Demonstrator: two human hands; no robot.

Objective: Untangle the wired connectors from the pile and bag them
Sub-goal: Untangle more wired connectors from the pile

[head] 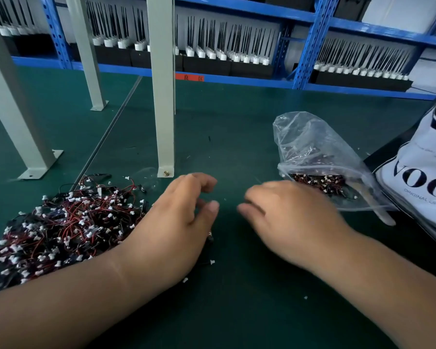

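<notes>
Bare left hand (181, 217): palm down, forearm entering from lower left, fingers loosely curled, thumb tip apart from fingertips. Bare right hand (287, 217): palm down, motion-blurred, forearm entering from lower right, thumb pointing left, fingers hidden behind knuckles, grip undeterminable. Hands near, not touching.

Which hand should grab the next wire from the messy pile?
The left hand. It is right beside the pile on the left side, while the right hand is over by the bag, farther from the pile.
</notes>
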